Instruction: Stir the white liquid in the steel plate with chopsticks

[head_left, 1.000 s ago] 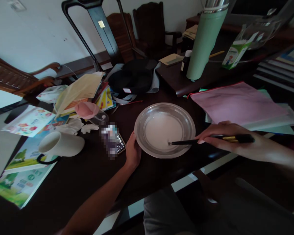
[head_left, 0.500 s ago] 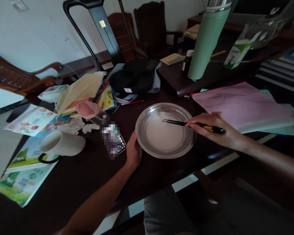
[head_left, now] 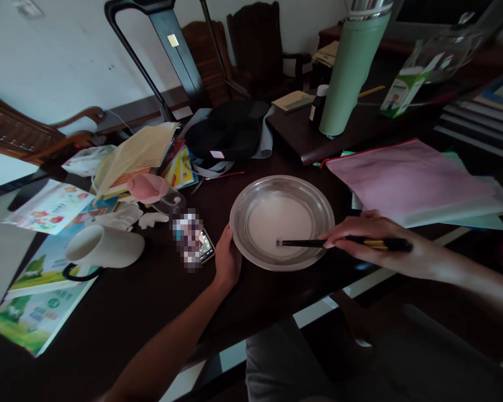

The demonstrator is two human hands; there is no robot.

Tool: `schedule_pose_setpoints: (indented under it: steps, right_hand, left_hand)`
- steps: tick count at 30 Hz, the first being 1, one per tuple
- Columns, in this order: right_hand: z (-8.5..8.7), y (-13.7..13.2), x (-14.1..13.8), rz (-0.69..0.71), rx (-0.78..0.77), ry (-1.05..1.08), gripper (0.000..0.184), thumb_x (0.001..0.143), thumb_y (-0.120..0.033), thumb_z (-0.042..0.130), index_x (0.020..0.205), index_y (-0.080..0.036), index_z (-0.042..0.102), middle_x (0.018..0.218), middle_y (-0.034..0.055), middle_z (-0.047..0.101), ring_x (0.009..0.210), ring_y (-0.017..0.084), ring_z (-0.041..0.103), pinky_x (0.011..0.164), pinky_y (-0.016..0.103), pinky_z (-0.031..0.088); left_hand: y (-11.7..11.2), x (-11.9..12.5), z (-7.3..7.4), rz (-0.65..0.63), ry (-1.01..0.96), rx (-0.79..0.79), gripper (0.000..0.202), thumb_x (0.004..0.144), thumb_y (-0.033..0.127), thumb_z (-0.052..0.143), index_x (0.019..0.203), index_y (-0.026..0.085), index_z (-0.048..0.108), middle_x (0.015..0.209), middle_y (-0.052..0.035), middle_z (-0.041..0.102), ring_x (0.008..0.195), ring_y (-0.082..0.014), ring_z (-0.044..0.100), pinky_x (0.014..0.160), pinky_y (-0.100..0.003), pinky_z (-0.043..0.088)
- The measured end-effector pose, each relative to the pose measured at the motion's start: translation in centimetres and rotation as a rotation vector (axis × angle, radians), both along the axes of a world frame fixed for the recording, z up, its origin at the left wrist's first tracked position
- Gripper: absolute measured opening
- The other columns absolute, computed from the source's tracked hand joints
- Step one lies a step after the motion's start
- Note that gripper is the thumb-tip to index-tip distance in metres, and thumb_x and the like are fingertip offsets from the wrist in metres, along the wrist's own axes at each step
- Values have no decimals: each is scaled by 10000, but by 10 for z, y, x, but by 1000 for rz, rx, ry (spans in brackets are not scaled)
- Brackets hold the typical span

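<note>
Metal bowl (head_left: 272, 264) sits on dark bench (head_left: 121, 312), whitish contents (head_left: 276, 220) inside. Left hand (head_left: 228, 257) grips its left edge; right hand (head_left: 371, 240) is clamped on black chopsticks (head_left: 304, 243), tips within the bowl.

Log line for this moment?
left hand: touching bowl's left edge | right hand: holding chopsticks pointing into bowl | bowl: whitish contents | phone: left of bowl

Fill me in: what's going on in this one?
A person sits at a dark table. Their left hand touches the left side of a shallow round silver metal bowl. Their right hand holds slim black chopsticks with gold bands, tips over the bowl's whitish contents; whether they touch is unclear. A lit rectangular phone lies left of the bowl.
</note>
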State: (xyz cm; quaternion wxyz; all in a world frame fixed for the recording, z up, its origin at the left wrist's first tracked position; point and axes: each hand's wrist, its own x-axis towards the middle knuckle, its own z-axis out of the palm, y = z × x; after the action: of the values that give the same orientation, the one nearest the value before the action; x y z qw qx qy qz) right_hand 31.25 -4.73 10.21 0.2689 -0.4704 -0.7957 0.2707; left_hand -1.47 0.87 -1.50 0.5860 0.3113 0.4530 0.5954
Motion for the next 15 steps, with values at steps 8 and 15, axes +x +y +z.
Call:
schedule_pose_setpoints:
  steps: [8,15]
  right_hand:
    - [-25,36,-27,-1,94,-25,202,1083,-424,613,1170,-349,780,1255,13,856,1116,272,800,953,522,464]
    - [-7,34,-4,-133,184,-67,191,1084,-462,604,1155,-404,772,1176,-21,865,997,286,811,957,567,453]
  left_hand:
    - [1,0,2,-15,-3,3,345,879,506,784,1100,246,835,1213,-59,844,1290,-330,729,1169,-480,549]
    - [0,-1,3,-24,1,-13,322,895,502,768,1075,242,829,1233,-67,838,1320,-331,713,1192,-481,530]
